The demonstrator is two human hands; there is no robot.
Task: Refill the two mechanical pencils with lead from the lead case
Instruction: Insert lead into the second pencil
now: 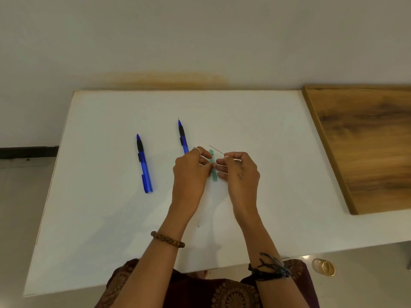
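Two blue mechanical pencils lie on the white table (111, 218), tips pointing away from me. One pencil (144, 165) is at the left. The other pencil (182, 136) is near the middle, its rear end hidden behind my left hand (191, 172). My left hand pinches a slim green lead case (213, 167) held between both hands. My right hand (240, 170) pinches a thin dark lead (216, 149) that sticks out up and to the left, just beyond the case's top end.
A wooden board (367, 141) lies on the right part of the table. A small gold-rimmed round object (323, 266) sits on the floor below the table's right front edge. A white wall rises behind the table.
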